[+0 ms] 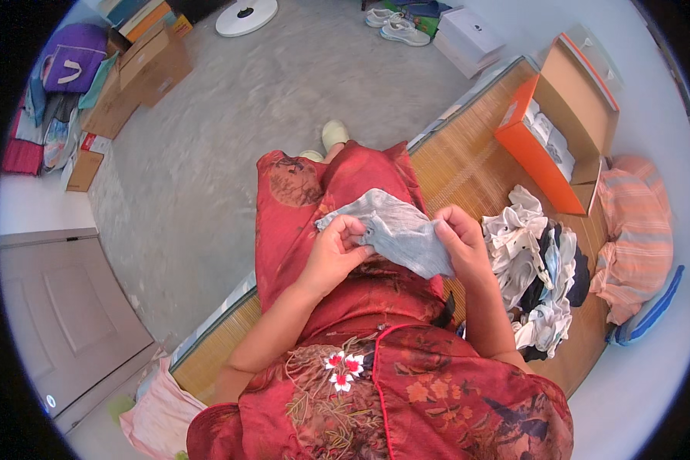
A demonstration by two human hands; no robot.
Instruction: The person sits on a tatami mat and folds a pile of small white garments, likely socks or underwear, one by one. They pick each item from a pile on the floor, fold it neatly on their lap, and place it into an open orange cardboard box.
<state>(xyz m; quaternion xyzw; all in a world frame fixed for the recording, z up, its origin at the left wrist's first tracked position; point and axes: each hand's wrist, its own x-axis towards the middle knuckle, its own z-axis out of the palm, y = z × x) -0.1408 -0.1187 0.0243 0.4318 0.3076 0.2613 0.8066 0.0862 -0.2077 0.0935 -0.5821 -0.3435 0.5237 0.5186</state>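
A light grey-blue sock (405,233) is stretched between my two hands, above my lap in red patterned clothing (299,230). My left hand (342,244) pinches the sock near its left part with thumb and fingers. The other end is gripped by my right hand (463,238). To the right of that hand, a heap of crumpled white, grey and black cloth pieces (535,270), apparently socks, lies on the woven bamboo mat (466,172). Beyond the heap an orange cardboard box (543,161) stands with its lid raised and white bundles (549,138) inside.
An orange striped pillow (635,230) rests by the wall at the right. White shoes (399,29) and a white box (471,34) are on the floor ahead. Cardboard boxes (155,63) and a purple bag (75,57) stand at the far left, beyond a door (75,305).
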